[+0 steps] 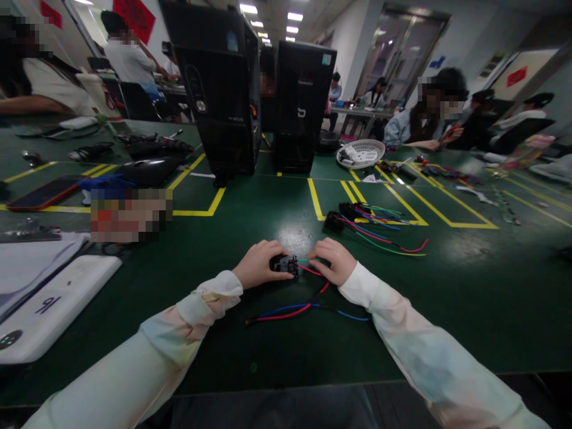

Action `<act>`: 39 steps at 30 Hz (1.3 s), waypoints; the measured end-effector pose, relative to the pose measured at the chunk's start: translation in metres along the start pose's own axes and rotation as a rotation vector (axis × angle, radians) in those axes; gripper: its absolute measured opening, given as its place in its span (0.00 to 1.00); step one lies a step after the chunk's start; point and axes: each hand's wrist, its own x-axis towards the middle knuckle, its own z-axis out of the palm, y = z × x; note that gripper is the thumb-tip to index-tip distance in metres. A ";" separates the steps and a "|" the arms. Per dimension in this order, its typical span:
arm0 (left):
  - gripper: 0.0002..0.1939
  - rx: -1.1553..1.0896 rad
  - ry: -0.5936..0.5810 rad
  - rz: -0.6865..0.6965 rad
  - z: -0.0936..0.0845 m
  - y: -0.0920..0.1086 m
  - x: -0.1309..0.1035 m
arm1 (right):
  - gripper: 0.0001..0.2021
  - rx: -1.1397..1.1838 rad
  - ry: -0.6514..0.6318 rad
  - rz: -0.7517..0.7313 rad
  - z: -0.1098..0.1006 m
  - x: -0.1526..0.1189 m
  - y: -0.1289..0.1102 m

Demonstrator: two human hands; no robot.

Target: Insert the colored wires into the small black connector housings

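Observation:
My left hand (pixel 263 264) grips a small black connector (pixel 286 264) between thumb and fingers above the green table (pixel 214 351). A green wire (pixel 303 260) and a red wire run from the connector's right side to my right hand (pixel 333 261). The fingers of my right hand are pinched on the green wire; its tip is hidden. Just below the hands lie loose blue and red wires (pixel 286 310) with dark ends. Beyond my right hand rests a bundle of black connectors (pixel 334 221) with red, green and blue wires.
Two black computer towers (pixel 218 89) (pixel 301 107) stand at the back. A white basket (pixel 361 154) sits behind the wire bundle. At left are a white device (pixel 58 304), papers, a phone (pixel 47 192) and dark tools. Several people sit or stand farther back.

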 end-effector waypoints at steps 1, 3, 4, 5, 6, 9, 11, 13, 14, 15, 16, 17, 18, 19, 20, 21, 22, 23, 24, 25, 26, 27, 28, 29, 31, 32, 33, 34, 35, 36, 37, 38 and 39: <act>0.24 -0.001 0.000 0.000 0.000 0.000 0.000 | 0.08 0.029 -0.011 -0.034 0.000 0.000 0.000; 0.24 -0.003 0.000 0.001 0.000 0.000 0.000 | 0.08 0.035 -0.014 -0.049 0.001 0.001 -0.001; 0.24 -0.004 -0.001 0.003 0.000 0.000 0.000 | 0.09 0.014 -0.008 -0.027 0.001 0.001 0.000; 0.24 -0.004 0.000 0.004 0.000 0.000 0.000 | 0.09 -0.015 0.000 0.004 0.001 0.001 0.000; 0.24 -0.005 0.001 0.006 0.000 0.001 0.000 | 0.09 -0.045 0.007 0.038 0.001 0.001 0.000; 0.24 -0.001 0.005 0.006 0.000 0.001 0.000 | 0.08 -0.093 0.019 0.103 0.002 0.001 -0.002; 0.24 0.002 0.005 0.004 -0.001 0.002 0.000 | 0.07 -0.069 0.021 0.094 0.001 0.001 -0.004; 0.24 0.008 0.004 -0.001 -0.001 0.002 0.000 | 0.06 0.010 0.015 0.039 0.000 0.001 -0.005; 0.24 0.010 0.004 -0.003 -0.001 0.002 0.000 | 0.06 0.057 0.010 0.006 -0.001 0.001 -0.005; 0.24 0.012 0.005 -0.004 -0.001 0.002 0.000 | 0.06 0.097 0.006 -0.021 -0.002 0.001 -0.005; 0.24 0.013 0.003 -0.003 0.000 0.001 0.000 | 0.06 0.123 0.004 -0.037 -0.003 0.002 -0.005; 0.24 0.012 0.000 -0.001 0.000 0.001 0.000 | 0.06 0.128 0.005 -0.038 -0.004 0.002 -0.004; 0.24 0.011 -0.004 0.002 0.000 0.001 0.000 | 0.07 0.114 0.008 -0.027 -0.004 0.003 -0.003; 0.24 0.010 -0.008 0.003 0.000 0.001 0.000 | 0.07 0.086 0.014 -0.007 -0.004 0.003 -0.002; 0.24 0.009 -0.011 0.004 0.000 0.000 0.000 | 0.07 0.052 0.021 0.019 -0.003 0.003 -0.002; 0.24 0.008 -0.014 0.002 0.000 0.000 0.000 | 0.08 0.020 0.028 0.045 -0.003 0.004 -0.001; 0.24 0.008 -0.014 0.000 0.000 0.000 0.000 | 0.08 -0.007 0.037 0.070 -0.002 0.004 -0.002; 0.24 0.009 -0.013 -0.003 0.000 0.001 0.001 | 0.08 -0.027 0.047 0.090 -0.002 0.004 -0.002; 0.24 0.011 -0.011 -0.005 0.000 0.001 0.001 | 0.08 -0.041 0.058 0.105 -0.002 0.004 -0.004; 0.24 0.012 -0.009 -0.006 0.000 0.001 0.001 | 0.07 -0.051 0.068 0.114 -0.002 0.004 -0.006; 0.24 0.012 -0.007 -0.006 0.000 0.001 0.001 | 0.07 -0.060 0.079 0.119 -0.002 0.005 -0.008; 0.24 0.012 -0.006 -0.005 -0.001 0.002 0.001 | 0.08 -0.068 0.091 0.123 -0.003 0.005 -0.011; 0.24 0.010 -0.005 -0.005 -0.001 0.002 0.001 | 0.08 -0.075 0.102 0.127 -0.003 0.005 -0.012; 0.24 0.007 -0.004 -0.005 -0.001 0.002 0.001 | 0.08 -0.079 0.110 0.129 -0.004 0.005 -0.014; 0.24 0.001 -0.002 -0.006 -0.001 0.002 0.001 | 0.08 -0.071 0.105 0.120 -0.004 0.005 -0.013; 0.24 -0.002 0.000 -0.006 -0.001 0.002 0.001 | 0.08 -0.059 0.086 0.108 -0.004 0.005 -0.011; 0.24 -0.004 0.000 -0.005 -0.001 0.002 0.001 | 0.07 -0.037 0.053 0.089 -0.003 0.004 -0.008; 0.23 -0.005 0.000 -0.004 0.000 0.001 0.001 | 0.07 -0.007 0.012 0.070 -0.001 0.004 -0.005; 0.23 -0.005 -0.001 -0.004 0.000 0.001 0.001 | 0.06 0.029 -0.029 0.057 0.000 0.003 -0.002; 0.24 -0.004 -0.002 -0.005 0.000 0.001 0.001 | 0.06 0.065 -0.062 0.052 0.001 0.002 0.001; 0.24 -0.002 -0.005 -0.006 0.000 0.001 0.001 | 0.06 0.097 -0.079 0.054 0.002 0.002 0.002; 0.24 -0.001 -0.008 -0.008 0.000 0.001 0.001 | 0.06 0.122 -0.079 0.063 0.002 0.002 0.003; 0.24 0.000 -0.011 -0.010 0.000 0.001 0.001 | 0.07 0.135 -0.065 0.073 0.001 0.002 0.002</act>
